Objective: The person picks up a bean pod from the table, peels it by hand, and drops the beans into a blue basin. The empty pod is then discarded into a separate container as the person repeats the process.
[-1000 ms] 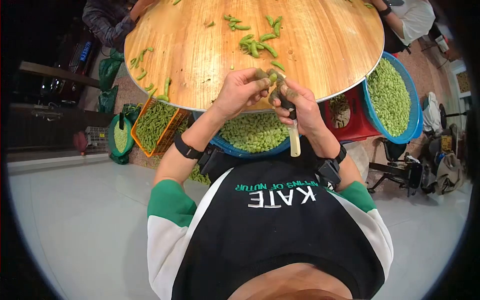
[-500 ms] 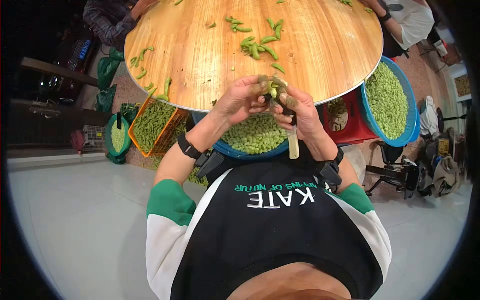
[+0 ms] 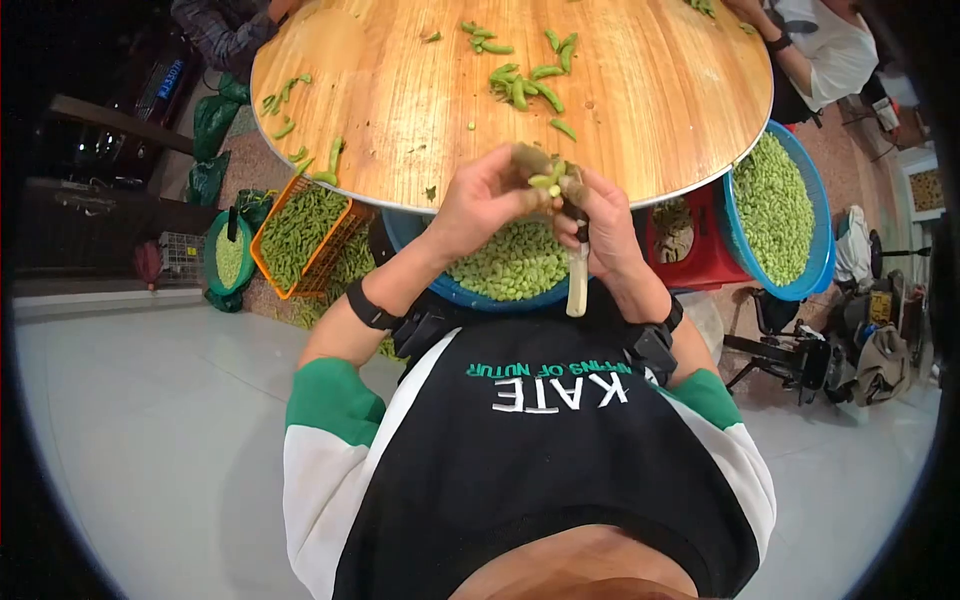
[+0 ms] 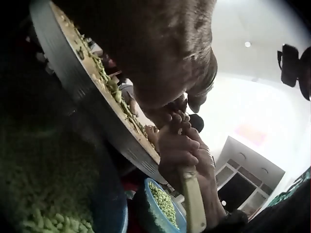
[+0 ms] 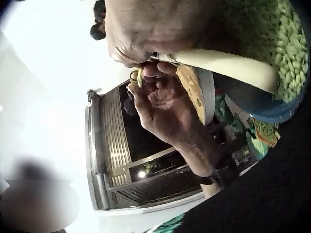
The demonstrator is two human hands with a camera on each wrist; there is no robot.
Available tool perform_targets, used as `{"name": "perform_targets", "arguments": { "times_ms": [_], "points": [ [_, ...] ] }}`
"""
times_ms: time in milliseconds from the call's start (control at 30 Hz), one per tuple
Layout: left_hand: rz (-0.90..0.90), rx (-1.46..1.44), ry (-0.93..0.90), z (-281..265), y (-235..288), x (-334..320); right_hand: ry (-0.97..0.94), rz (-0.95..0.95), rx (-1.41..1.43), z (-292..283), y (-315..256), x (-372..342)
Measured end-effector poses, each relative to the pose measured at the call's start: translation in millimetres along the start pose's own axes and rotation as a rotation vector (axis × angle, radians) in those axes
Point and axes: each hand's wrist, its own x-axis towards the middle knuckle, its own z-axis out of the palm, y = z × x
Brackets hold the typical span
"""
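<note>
At the near edge of the round table, my left hand [image 3: 490, 197] pinches a green bean pod [image 3: 545, 181] between thumb and fingers. Pale green shows on the pod, which is also visible in the right wrist view at the left fingertips [image 5: 134, 86]. My right hand [image 3: 608, 222] is close against it, fingers curled round a tool with a pale handle [image 3: 578, 285]. That handle points down toward my body, while the tool's other end is mostly hidden in the hand. Below both hands stands a blue basin [image 3: 440, 285] of shelled green beans [image 3: 510, 262].
Whole pods [image 3: 520, 88] lie scattered on the wooden table [image 3: 400, 110]. An orange crate [image 3: 330, 255] of pods stands at left, beside a green-lined tub [image 3: 212, 262]. At right are a red stool [image 3: 705, 255] and another blue basin [image 3: 822, 215] of beans. Other people sit across the table.
Both hands stay together while their fingers shift around the pod. The left index finger has lifted, and more of the pod shows between the hands. The pale handle has tilted slightly left.
</note>
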Motion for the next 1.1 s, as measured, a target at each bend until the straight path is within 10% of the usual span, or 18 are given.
{"name": "perform_targets", "arguments": {
  "times_ms": [433,1100],
  "points": [
    [0.095,0.133,0.055,-16.6,5.4,4.7,-0.107,-0.013,-0.553,2.8,-2.5,-15.0],
    [-0.18,-0.077,0.071,-16.9,-15.6,-3.2,-0.249,0.012,-0.256,5.2,-3.5,-11.0]
  ]
}}
